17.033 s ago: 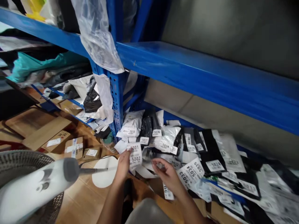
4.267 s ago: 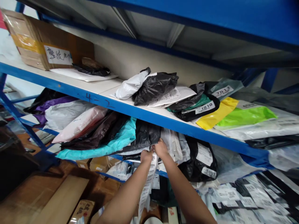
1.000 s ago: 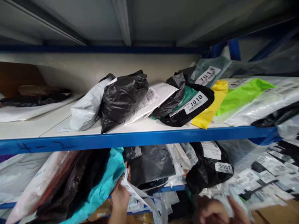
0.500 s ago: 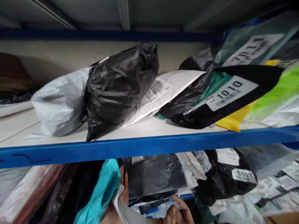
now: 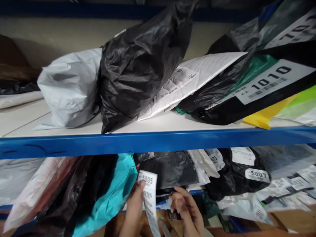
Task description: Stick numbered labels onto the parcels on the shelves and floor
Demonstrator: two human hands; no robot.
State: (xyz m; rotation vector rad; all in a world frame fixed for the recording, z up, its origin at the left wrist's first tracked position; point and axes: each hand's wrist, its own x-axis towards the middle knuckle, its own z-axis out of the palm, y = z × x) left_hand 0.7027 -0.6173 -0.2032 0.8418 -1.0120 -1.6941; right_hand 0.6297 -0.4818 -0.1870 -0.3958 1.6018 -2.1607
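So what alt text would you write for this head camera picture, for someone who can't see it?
A person's left hand holds up a white paper strip of numbered labels, topmost 5005, beside the right hand, below a blue metal shelf edge. Black, white, teal and yellow plastic mailer bags crowd both shelves; one label reads 1010.

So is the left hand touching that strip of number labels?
Touching. The head view shows the left hand with its thumb pressed on the label strip, just below the 5005 tag.

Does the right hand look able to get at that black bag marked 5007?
Probably yes. The right hand is bare, just left of and below the black bag marked 5007, whose front faces out with nothing covering it.
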